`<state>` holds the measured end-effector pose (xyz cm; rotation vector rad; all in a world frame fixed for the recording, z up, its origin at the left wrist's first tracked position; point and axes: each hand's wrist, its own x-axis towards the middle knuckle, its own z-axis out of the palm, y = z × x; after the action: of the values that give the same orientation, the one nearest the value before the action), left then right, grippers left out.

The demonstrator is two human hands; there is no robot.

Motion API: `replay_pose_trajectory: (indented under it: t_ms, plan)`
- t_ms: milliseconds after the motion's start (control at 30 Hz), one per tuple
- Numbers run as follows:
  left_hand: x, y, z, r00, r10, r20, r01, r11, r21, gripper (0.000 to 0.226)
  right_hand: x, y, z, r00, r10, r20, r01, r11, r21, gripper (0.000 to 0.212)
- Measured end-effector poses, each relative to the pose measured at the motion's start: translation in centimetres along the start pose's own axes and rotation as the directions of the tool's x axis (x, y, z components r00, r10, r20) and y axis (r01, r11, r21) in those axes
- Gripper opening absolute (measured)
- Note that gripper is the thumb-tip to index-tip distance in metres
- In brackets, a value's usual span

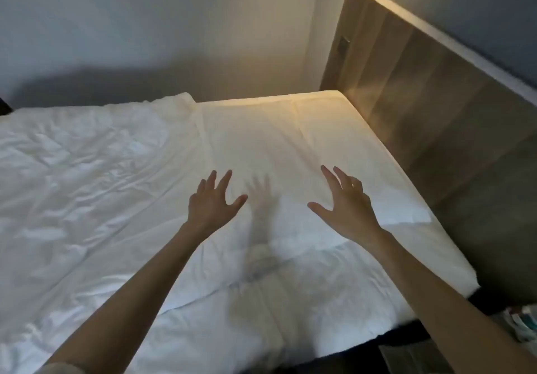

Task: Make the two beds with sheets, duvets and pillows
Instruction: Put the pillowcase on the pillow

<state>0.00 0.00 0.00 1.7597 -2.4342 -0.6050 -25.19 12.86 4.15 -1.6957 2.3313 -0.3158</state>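
Left hand (213,202) and right hand (345,202) stretched out past near edge of bed (348,330), fingers spread wide, holding nothing, above white pillow (305,141) at headboard (436,112) end, rumpled duvet (72,170) leftward

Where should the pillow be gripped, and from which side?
Probably along the near long edge of the pillow, one hand toward each end, coming from the near side of the bed. It lies flat on the sheet, and the headboard stands close on its right. The left hand and right hand hover open above it.
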Motion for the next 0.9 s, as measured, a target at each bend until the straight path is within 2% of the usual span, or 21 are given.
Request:
replay_pose_trajectory:
  t_ms: [233,433,600,667,767,833,900]
  plan:
    - [8.5,1.2,6.1,0.993,-0.114,0.022,0.113,0.993,0.044,0.082,9.7,4.6,5.2,0.981,0.073,0.182,-0.079,0.997,0.024,0.087]
    - [13.1,1.1,14.0,0.955,-0.218,0.201,0.212,0.976,0.051,0.101,16.7,8.7,12.3,0.932,0.073,0.354,-0.083,0.997,0.013,0.093]
    - [14.4,-0.3,20.2,0.893,-0.243,0.378,0.252,0.967,0.026,0.132,20.0,12.1,17.7,0.844,0.115,0.524,-0.122,0.992,-0.023,0.113]
    - [14.0,-0.9,22.2,0.909,-0.244,0.337,0.257,0.966,0.006,0.14,20.6,13.0,19.4,0.823,0.134,0.552,-0.132,0.99,-0.044,0.119]
    - [13.1,-1.4,23.7,0.958,-0.232,0.167,0.216,0.97,0.107,0.133,20.9,13.1,21.0,0.856,0.127,0.5,-0.117,0.992,-0.053,0.116]
    - [13.0,-1.6,24.0,0.977,-0.195,0.081,0.184,0.974,0.132,0.121,20.9,12.9,21.5,0.907,0.082,0.413,-0.063,0.996,-0.058,0.1]
    - [13.3,-1.4,24.2,0.985,-0.172,0.028,0.168,0.98,0.109,0.107,21.0,13.0,22.0,0.951,-0.015,0.308,0.04,0.996,-0.076,0.074]
